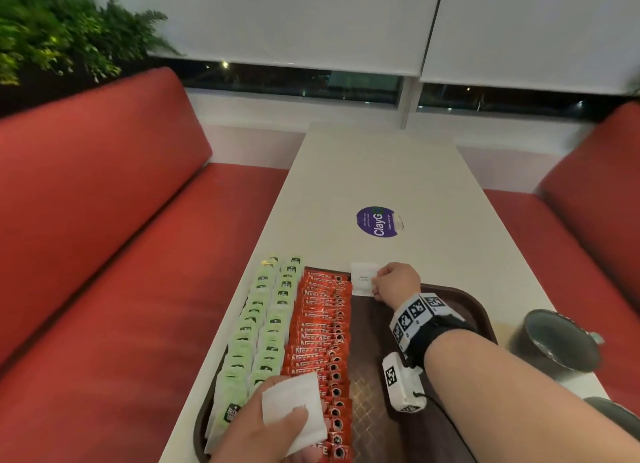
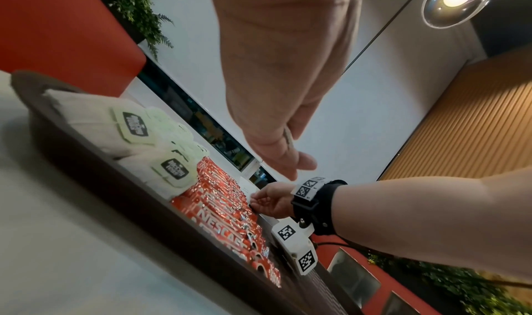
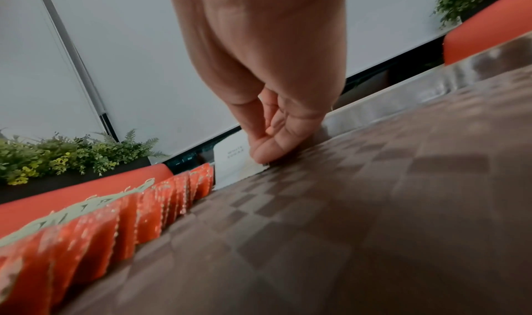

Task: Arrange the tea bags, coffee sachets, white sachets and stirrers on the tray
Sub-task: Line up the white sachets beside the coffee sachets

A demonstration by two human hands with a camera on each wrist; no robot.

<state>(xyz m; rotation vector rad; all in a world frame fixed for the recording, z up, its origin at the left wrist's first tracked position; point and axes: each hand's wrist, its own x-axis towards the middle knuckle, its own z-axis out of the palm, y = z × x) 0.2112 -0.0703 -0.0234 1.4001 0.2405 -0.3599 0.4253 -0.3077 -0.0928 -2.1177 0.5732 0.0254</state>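
A brown tray (image 1: 460, 303) on the white table holds two rows of green tea bags (image 1: 263, 327) on its left and a row of red coffee sachets (image 1: 322, 338) beside them. At the tray's far edge my right hand (image 1: 389, 282) pinches a white sachet (image 1: 363, 277) that stands against the far rim, next to the red row; the right wrist view shows the fingertips (image 3: 264, 151) on this white sachet (image 3: 233, 162). Near the front, my left hand (image 1: 277, 424) holds a stack of white sachets (image 1: 294, 407) over the tea bags and coffee row.
A dark metal cup (image 1: 557, 341) stands on the table right of the tray. A purple round sticker (image 1: 377, 221) lies further along the table. Red bench seats (image 1: 104, 255) flank the table on both sides. The tray's right half (image 3: 374, 206) is bare.
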